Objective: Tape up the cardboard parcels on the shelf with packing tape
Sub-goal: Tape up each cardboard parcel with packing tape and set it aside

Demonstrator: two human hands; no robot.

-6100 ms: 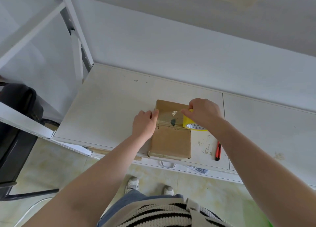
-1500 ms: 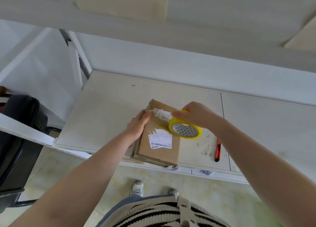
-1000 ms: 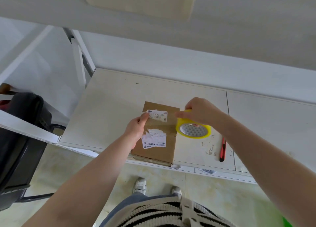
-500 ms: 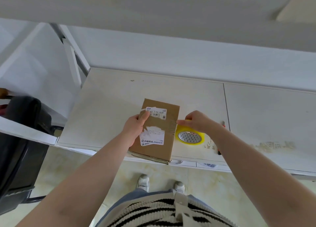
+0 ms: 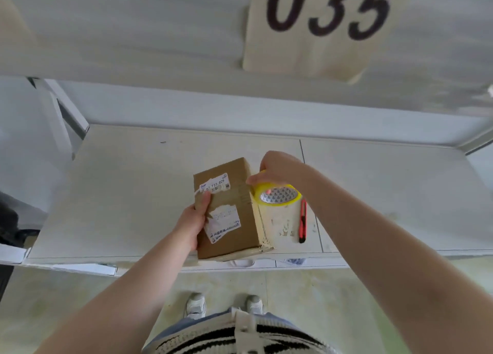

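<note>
My left hand (image 5: pixel 192 220) grips the small brown cardboard parcel (image 5: pixel 229 209) along its left edge, thumb laid across the top face just under a white printed label (image 5: pixel 215 186); a second, torn white label (image 5: pixel 224 223) sits lower on that face. The parcel rests at the front edge of the pale shelf board (image 5: pixel 128 183). My right hand (image 5: pixel 277 170) curls its fingers over the yellow-rimmed roll of clear packing tape (image 5: pixel 277 197), which touches the parcel's right side. Just right of the roll a red utility knife (image 5: pixel 302 220) lies flat. Above hangs a beige tag reading 035 (image 5: pixel 320 25).
</note>
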